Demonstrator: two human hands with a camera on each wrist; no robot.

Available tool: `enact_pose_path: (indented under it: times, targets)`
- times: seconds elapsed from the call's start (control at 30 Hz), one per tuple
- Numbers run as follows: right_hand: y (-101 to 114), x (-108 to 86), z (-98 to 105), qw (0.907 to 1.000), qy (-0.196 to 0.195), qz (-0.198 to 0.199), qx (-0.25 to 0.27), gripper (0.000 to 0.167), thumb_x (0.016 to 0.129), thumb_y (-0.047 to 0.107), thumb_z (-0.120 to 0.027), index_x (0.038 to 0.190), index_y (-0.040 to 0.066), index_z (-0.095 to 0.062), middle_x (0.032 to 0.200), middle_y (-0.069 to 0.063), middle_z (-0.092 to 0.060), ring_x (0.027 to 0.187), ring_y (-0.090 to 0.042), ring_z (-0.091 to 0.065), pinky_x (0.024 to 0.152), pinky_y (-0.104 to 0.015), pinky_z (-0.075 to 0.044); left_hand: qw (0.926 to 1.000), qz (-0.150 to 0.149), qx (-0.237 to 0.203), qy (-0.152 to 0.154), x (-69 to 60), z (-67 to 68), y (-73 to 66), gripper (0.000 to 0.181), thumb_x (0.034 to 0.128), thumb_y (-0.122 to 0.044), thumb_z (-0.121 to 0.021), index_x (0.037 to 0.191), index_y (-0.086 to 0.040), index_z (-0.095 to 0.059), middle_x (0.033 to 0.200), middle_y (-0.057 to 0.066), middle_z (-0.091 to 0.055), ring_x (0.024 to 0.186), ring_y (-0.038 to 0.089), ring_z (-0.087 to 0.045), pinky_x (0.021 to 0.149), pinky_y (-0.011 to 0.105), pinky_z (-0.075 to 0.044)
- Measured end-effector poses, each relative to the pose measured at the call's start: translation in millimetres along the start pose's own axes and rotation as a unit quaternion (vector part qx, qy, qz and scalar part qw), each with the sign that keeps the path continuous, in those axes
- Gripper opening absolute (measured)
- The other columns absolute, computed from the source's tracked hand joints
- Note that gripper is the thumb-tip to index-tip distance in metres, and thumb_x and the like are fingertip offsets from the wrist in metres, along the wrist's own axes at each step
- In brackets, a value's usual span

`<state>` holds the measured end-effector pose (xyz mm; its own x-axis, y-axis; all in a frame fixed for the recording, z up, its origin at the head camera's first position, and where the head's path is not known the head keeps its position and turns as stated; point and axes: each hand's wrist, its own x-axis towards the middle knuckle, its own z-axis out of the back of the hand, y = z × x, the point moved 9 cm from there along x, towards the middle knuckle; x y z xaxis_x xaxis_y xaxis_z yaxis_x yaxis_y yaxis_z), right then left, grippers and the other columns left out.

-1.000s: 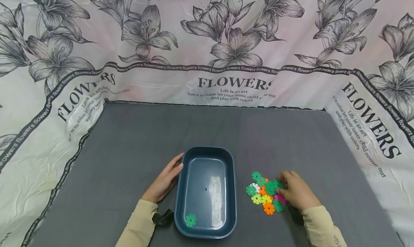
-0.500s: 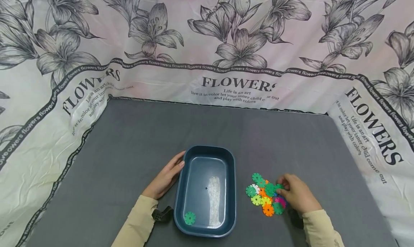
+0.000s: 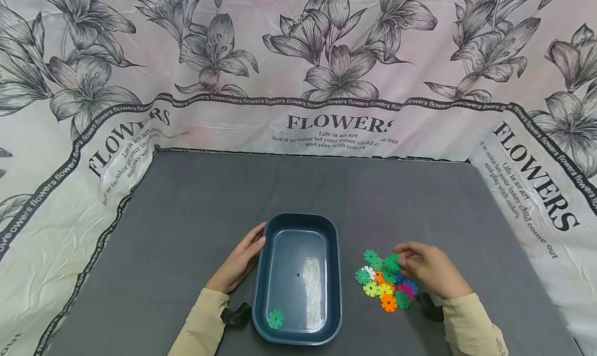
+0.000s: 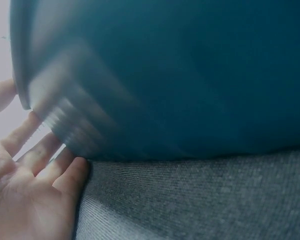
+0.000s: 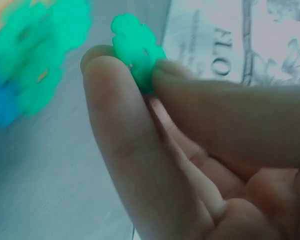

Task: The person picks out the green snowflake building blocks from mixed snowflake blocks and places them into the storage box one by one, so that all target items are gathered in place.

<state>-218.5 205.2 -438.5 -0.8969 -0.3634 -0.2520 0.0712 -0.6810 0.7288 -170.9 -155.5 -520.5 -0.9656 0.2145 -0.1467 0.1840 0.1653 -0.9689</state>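
A blue tray (image 3: 298, 273) stands on the grey cloth with one green disc (image 3: 275, 318) in its near left corner. The left hand (image 3: 238, 265) rests against the tray's left side; in the left wrist view its fingers (image 4: 37, 152) touch the outer wall. To the tray's right lies a pile of notched discs (image 3: 385, 289), green, orange, yellow, white, pink and blue. Over the pile's right edge, the right hand (image 3: 431, 270) pinches a green disc (image 3: 392, 262). The right wrist view shows that green disc (image 5: 137, 50) between thumb and forefinger.
Grey cloth (image 3: 317, 185) covers the table surface. A white flower-printed sheet (image 3: 340, 128) with lettering borders it at the back and both sides. Dark wrist straps show at the left wrist (image 3: 236, 314) and right wrist (image 3: 430, 307).
The right hand has lifted slightly and moved a little left with a green disc, and blue discs at the pile's right now show. The left hand remains at the tray.
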Motion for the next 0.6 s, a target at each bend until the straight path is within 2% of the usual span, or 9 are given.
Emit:
enact_pose_path:
  times: [0.13,0.3,0.53,0.6]
  targets:
    - [24.7,4.8,-0.4,0.9989,0.016,0.022,0.037,0.025,0.095,0.006,-0.058,0.118,-0.001,-0.063,0.112,-0.020,-0.066,0.084,-0.025,-0.070,0.072,-0.032,-0.056,1.0000,-0.001,0.001,0.002,0.3,-1.1,-1.5,0.062,0.0983,-0.040,-0.051,0.151,-0.019,-0.025,0.154,0.003,-0.028,0.141,0.020,-0.027,0.116,0.046,-0.017]
    - [63.6,15.3,-11.3,0.9930,0.064,0.062,0.078,0.025,0.095,0.003,-0.056,0.118,-0.004,-0.062,0.114,-0.021,-0.065,0.088,-0.030,-0.069,0.076,-0.033,-0.056,0.9999,0.007,0.003,-0.008,-0.5,0.8,-1.3,0.062,0.0979,-0.041,-0.052,0.150,-0.021,-0.026,0.154,0.002,-0.028,0.141,0.020,-0.027,0.116,0.046,-0.016]
    - [109.3,26.3,-36.9,0.9865,0.115,0.099,0.062,0.024,0.096,0.004,-0.056,0.117,0.002,-0.065,0.112,-0.015,-0.067,0.082,-0.017,-0.069,0.077,-0.034,-0.056,0.9999,0.007,0.009,-0.011,-0.9,0.6,0.4,0.060,0.0985,-0.039,-0.051,0.150,-0.020,-0.027,0.154,0.003,-0.029,0.140,0.020,-0.028,0.116,0.047,-0.017]
    - [119.5,28.9,-47.1,0.9822,0.134,0.112,0.068,0.024,0.095,0.002,-0.055,0.117,0.002,-0.065,0.109,-0.014,-0.067,0.083,-0.019,-0.069,0.077,-0.033,-0.056,0.9999,0.008,0.009,-0.010,-1.4,0.1,0.9,0.059,0.0988,-0.039,-0.051,0.150,-0.020,-0.027,0.154,0.003,-0.029,0.140,0.020,-0.028,0.115,0.046,-0.018]
